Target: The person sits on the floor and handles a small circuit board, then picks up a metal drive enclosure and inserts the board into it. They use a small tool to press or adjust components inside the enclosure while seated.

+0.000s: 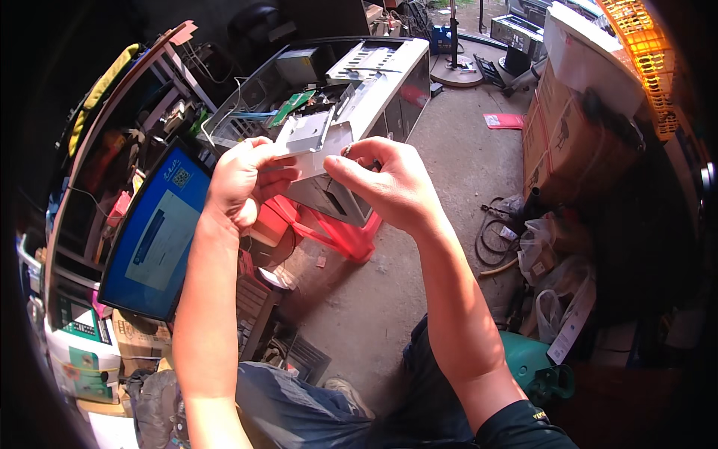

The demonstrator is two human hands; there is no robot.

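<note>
Cluttered workshop, concrete floor; opened computer case over red stool. Silvery metal bracket sits between the hands, above the case's near end, long axis seemingly slanting away rightward. Left hand pinches its near-left edge; right hand curls beside the right end, can't tell if pinching anything.

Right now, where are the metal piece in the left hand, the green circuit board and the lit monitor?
Metal piece (303, 135), head view: its flat face.
Green circuit board (292, 108), head view: its green surface.
Lit monitor (158, 236), head view: middle of its screen.
</note>
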